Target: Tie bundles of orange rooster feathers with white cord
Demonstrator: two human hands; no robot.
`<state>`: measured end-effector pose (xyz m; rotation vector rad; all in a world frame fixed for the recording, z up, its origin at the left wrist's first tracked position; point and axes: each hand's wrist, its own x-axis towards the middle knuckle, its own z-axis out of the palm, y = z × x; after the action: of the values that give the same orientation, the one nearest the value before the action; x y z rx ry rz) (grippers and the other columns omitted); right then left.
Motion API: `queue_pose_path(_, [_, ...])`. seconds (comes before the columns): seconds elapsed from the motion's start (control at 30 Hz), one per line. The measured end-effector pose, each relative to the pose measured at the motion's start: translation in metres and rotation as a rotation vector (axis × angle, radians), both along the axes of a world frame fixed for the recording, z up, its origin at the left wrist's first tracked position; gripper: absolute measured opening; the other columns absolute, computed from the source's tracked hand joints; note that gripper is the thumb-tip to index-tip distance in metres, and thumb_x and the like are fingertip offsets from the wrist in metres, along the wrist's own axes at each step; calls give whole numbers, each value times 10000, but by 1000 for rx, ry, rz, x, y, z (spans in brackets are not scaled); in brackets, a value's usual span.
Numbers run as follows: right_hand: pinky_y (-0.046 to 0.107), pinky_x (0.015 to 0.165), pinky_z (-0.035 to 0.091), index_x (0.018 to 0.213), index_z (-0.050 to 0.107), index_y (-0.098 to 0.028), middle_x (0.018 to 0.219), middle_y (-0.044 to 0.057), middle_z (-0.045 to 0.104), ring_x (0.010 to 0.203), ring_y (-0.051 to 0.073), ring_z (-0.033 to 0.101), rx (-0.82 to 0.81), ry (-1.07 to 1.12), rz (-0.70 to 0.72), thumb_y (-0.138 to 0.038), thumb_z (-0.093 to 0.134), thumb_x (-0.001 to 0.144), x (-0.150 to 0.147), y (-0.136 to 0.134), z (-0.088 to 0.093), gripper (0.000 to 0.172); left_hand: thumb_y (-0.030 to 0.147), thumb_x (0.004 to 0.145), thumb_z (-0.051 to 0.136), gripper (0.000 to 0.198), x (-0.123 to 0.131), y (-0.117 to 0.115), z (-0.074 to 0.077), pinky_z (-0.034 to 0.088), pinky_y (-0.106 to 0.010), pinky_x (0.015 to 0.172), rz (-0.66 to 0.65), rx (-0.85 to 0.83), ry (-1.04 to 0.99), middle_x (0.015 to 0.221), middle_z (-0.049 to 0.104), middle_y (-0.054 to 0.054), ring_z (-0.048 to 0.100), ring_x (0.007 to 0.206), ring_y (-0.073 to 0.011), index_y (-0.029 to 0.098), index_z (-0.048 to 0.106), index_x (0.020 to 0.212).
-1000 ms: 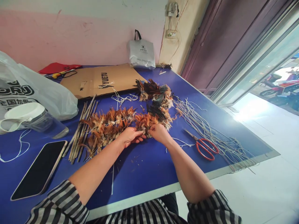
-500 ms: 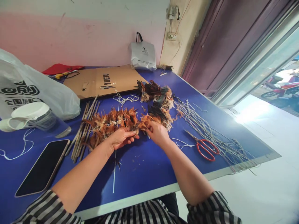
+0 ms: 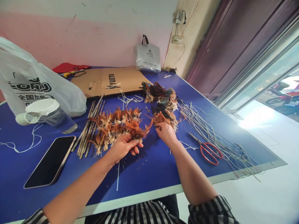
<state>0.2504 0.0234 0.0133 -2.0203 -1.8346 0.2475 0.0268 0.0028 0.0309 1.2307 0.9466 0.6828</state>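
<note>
My left hand (image 3: 127,147) pinches a small bunch of orange-brown feathers (image 3: 135,129) between thumb and fingers, just above the table. Behind and left of it lie rows of tied feather bunches (image 3: 114,119). My right hand (image 3: 166,133) is at the near edge of a pile of orange and dark feathers (image 3: 167,116), its fingers closed together. Whether a feather sits in that pinch is hidden. Farther back, more dark feathers (image 3: 158,91) with pale fluffy bases are heaped.
Red-handled scissors (image 3: 211,152) and loose strings (image 3: 205,127) lie right. Thin sticks (image 3: 90,130), a phone (image 3: 50,161), a lidded plastic cup (image 3: 60,119) and a white plastic bag (image 3: 63,90) occupy the left. Flat cardboard (image 3: 98,79) and a grey bag (image 3: 148,57) stand behind.
My hands have moved apart. The left has drawn slightly nearer me with its feathers, while the right is now at the pile. The whole view has shifted a little.
</note>
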Motion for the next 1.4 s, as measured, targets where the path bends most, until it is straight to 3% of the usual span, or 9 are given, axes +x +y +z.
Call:
queue_pose_path(0.1, [223, 715, 419, 906, 692, -180, 880, 36, 657, 769, 130, 574, 65, 265, 117, -274, 530, 777, -13, -12, 13, 228, 377, 651, 704, 290, 1, 1, -5, 436, -183, 439, 58, -101, -68, 748, 687, -88, 564, 495, -86, 106, 635, 729])
queue_pose_path(0.2, [211, 582, 395, 826, 703, -154, 725, 17, 651, 620, 111, 528, -198, 544, 333, -392, 573, 747, -32, -25, 23, 283, 366, 634, 724, 295, 1, 3, -12, 427, -165, 443, 67, -175, -121, 719, 680, -74, 554, 485, -69, 95, 643, 718])
queue_pose_path(0.3, [202, 549, 371, 796, 678, -123, 670, 5, 626, 570, 90, 482, -294, 743, 445, -412, 574, 745, -49, -31, 21, 312, 372, 654, 713, 304, 0, 3, -18, 438, -165, 457, 6, -186, -119, 677, 672, -71, 559, 480, -73, 85, 651, 734])
queue_pose_path(0.43, [201, 536, 352, 725, 647, -97, 598, -9, 572, 539, 77, 439, -183, 793, 308, -345, 593, 720, -58, -28, 6, 253, 357, 701, 677, 291, 1, 1, -19, 481, -184, 509, -98, -210, -121, 847, 691, -118, 615, 564, -103, 83, 648, 793])
queue_pose_path(0.57, [199, 513, 333, 742, 644, -94, 604, -9, 565, 526, 72, 424, -180, 859, 289, -325, 593, 706, -54, -23, -1, 239, 293, 720, 664, 243, 0, 2, -17, 500, -176, 537, -134, -280, -157, 950, 678, -126, 645, 624, -112, 96, 628, 856])
queue_pose_path(0.83, [196, 506, 334, 790, 639, -112, 640, -3, 586, 552, 84, 450, -169, 852, 223, -309, 601, 696, -56, -25, 8, 222, 288, 599, 766, 287, 2, 4, -19, 489, -168, 501, 83, -279, -124, 602, 624, 3, 637, 547, -109, 124, 559, 715])
queue_pose_path(1.1, [188, 381, 220, 597, 486, -151, 411, -84, 386, 365, 34, 293, -377, 998, 246, -360, 628, 683, -47, -23, 8, 267, 256, 635, 719, 212, -1, 4, -22, 487, -178, 526, 73, -213, -54, 586, 639, -18, 609, 527, -95, 101, 602, 719])
queue_pose_path(1.27, [180, 363, 236, 537, 439, -158, 384, -72, 402, 343, 30, 309, -403, 946, 249, -357, 608, 699, -43, -22, 10, 308, 254, 720, 633, 166, -2, 3, -22, 483, -185, 533, 38, -231, -22, 600, 669, -49, 614, 528, -101, 107, 606, 793])
queue_pose_path(1.4, [172, 368, 286, 628, 526, -141, 453, -62, 459, 372, 39, 369, -378, 914, 278, -349, 619, 684, -48, -22, 9, 234, 280, 708, 646, 190, 2, 0, -17, 494, -212, 534, 37, -190, 3, 636, 678, -57, 646, 574, -137, 105, 615, 775])
